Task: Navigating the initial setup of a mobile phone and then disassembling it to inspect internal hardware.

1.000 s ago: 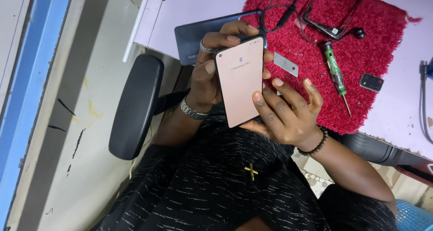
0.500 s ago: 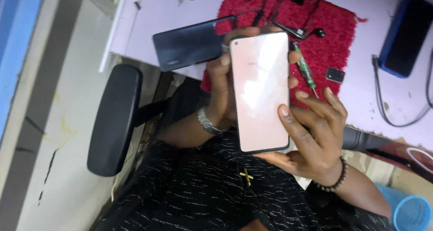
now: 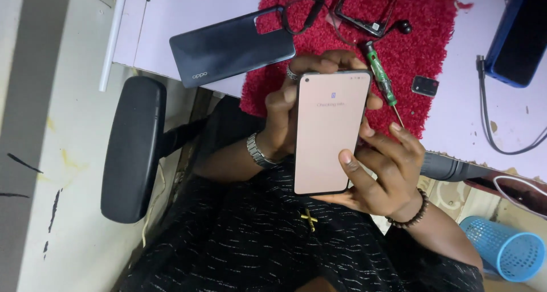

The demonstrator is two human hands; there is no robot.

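Holding the smartphone (image 3: 329,133) gripped in our left hand (image 3: 285,118) and right hand (image 3: 380,169), we are watching its lit screen loading, with the screwdriver (image 3: 380,80) lying unused at one o'clock.

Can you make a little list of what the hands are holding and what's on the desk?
left hand: grips the smartphone from behind
right hand: holds the phone's lower edge, thumb on the lit screen
red mat: green-handled screwdriver, cables and a small black part lie on it
desk: dark phone back cover lies beside the mat
floor, right: blue mesh basket
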